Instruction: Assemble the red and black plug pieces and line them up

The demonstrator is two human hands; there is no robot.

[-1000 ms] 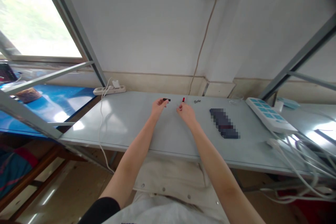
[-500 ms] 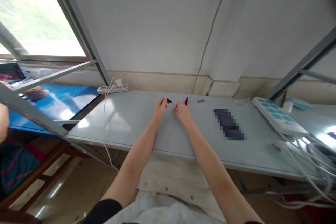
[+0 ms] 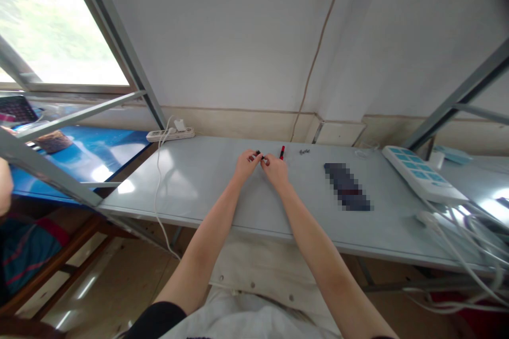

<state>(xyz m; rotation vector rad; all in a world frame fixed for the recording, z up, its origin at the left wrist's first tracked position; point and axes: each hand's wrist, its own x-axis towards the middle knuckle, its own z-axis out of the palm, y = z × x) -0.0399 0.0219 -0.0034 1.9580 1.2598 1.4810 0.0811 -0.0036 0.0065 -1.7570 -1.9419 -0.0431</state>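
Observation:
Over the middle of the grey desk, my left hand (image 3: 245,164) pinches a small black stick-like piece (image 3: 258,153), whose kind is too small to tell. My right hand (image 3: 275,169) is closed against it, fingertips touching or nearly touching those of the left. A dark bit shows between the right fingers, but I cannot make out what it is. Just behind the right hand lies a red and black stick-like thing (image 3: 282,152), partly covered by the hand. To its right is a little cluster of small metal parts (image 3: 304,152).
A dark, blurred-out flat object (image 3: 347,186) lies on the desk (image 3: 191,196) to the right. Beyond it sits a large white power strip (image 3: 421,175) with cables. At the back left is another power strip (image 3: 170,134), its white cord hanging over the front edge. Metal frame bars flank both sides.
My hands have come together: the left moved slightly right with the black piece, and the right now meets it. The red and black thing and metal parts have stayed put.

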